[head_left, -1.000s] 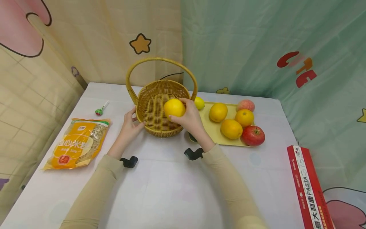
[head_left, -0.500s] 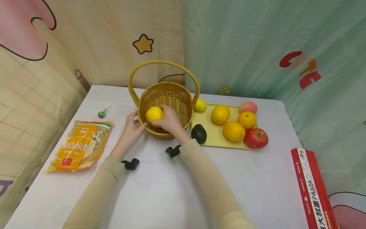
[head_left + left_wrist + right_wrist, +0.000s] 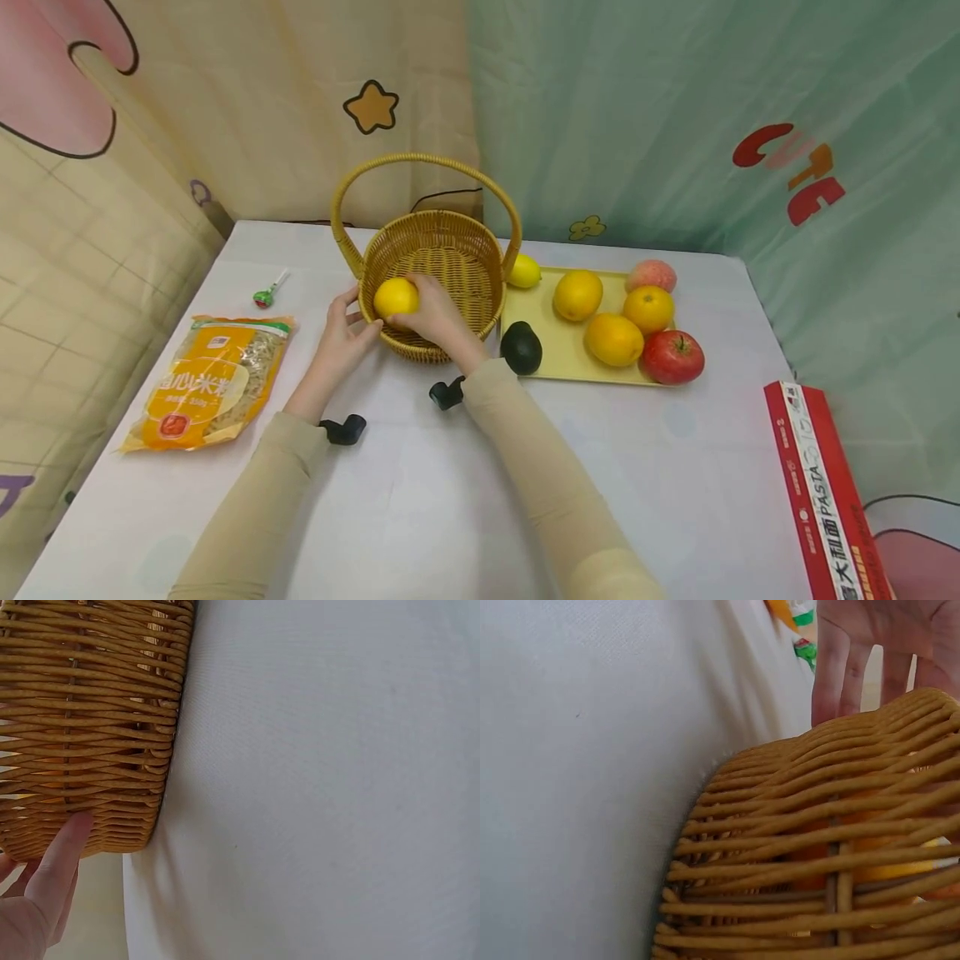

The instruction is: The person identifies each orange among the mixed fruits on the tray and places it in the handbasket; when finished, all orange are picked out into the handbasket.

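Observation:
A round yellow-orange fruit, seemingly an orange (image 3: 396, 300), sits low inside the left part of the wicker basket (image 3: 465, 287). My right hand (image 3: 437, 317) reaches over the basket's front rim and holds the orange from its right side, thumb in front. My left hand (image 3: 341, 333) rests against the basket's outer left side with fingers and thumb extended. In the left wrist view one digit of the left hand (image 3: 37, 900) lies along the woven wall. Glimpses of orange and yellow show through the weave in the right wrist view, where the holding fingers are mostly hidden.
Right of the basket lies a yellow tray (image 3: 558, 362) with an avocado (image 3: 521, 348), a lemon (image 3: 524, 272), several oranges (image 3: 577, 295), a peach (image 3: 651, 276) and a red apple (image 3: 672, 357). A noodle bag (image 3: 206, 383) and lollipop (image 3: 264, 297) lie left, a pasta box (image 3: 825, 492) right.
My right hand has carried the orange leftward and down into the basket's left part. The avocado, earlier mostly hidden by the right arm, now shows. My left hand has stayed at the basket.

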Tool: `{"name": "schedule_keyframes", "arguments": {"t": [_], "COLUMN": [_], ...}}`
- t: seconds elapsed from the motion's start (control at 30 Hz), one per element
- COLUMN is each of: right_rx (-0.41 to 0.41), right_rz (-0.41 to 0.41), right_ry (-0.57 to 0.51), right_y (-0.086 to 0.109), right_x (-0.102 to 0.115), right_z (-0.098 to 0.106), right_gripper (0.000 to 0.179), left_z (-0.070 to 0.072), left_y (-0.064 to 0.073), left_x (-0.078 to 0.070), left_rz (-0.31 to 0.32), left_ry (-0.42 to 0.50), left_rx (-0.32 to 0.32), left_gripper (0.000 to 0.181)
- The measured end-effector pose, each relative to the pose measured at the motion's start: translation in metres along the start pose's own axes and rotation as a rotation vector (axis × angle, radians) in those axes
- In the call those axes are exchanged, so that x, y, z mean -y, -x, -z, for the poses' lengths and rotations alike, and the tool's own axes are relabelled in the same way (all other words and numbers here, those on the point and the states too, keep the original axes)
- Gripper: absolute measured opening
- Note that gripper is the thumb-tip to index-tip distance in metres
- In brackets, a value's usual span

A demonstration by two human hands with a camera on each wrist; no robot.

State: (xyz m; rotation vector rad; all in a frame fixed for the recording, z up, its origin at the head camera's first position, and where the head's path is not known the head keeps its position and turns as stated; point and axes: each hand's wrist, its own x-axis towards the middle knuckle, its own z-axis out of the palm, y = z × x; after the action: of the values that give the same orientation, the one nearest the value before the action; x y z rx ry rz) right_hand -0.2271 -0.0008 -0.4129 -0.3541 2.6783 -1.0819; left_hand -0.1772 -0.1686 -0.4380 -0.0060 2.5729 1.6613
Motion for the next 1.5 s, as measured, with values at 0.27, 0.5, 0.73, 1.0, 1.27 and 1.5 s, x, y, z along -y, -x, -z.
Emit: {"name": "schedule_keyframes", "arguments": {"t": [0.27, 0.5, 0.73, 1.0, 1.27, 1.5], "right_rx": [0.018, -0.040, -0.128, -0.269, -0.349, -0.414], "right_rz": [0.006, 0.061, 0.143, 0.116, -0.030, -0.086], "right_ry": [-0.004, 0.000, -0.221, -0.259, -0.183, -0.066], "right_y": [0.008, 0.034, 0.074, 0.115, 0.147, 0.160], "right_x": [-0.003, -0.010, -0.038, -0.089, -0.130, -0.148], "right_z": [0.009, 0.036, 0.071, 0.108, 0.142, 0.160], "right_gripper": [0.076, 0.070, 0.049, 0.040, 0.047, 0.051], "left_z": [0.001, -0.001, -0.002, -0.001, 0.000, 0.000], "left_y": [0.001, 0.001, 0.001, 0.002, 0.001, -0.001], "left_x": [-0.002, -0.002, -0.001, -0.002, -0.005, -0.004], "left_rz": [0.017, 0.016, 0.012, 0.021, 0.025, 0.032], "left_ry": [0.016, 0.011, 0.018, 0.006, 0.014, 0.019], "left_rx": [0.010, 0.004, 0.007, 0.004, -0.004, 0.001], "left_gripper": [0.075, 0.075, 0.075, 0.073, 0.071, 0.072]}}
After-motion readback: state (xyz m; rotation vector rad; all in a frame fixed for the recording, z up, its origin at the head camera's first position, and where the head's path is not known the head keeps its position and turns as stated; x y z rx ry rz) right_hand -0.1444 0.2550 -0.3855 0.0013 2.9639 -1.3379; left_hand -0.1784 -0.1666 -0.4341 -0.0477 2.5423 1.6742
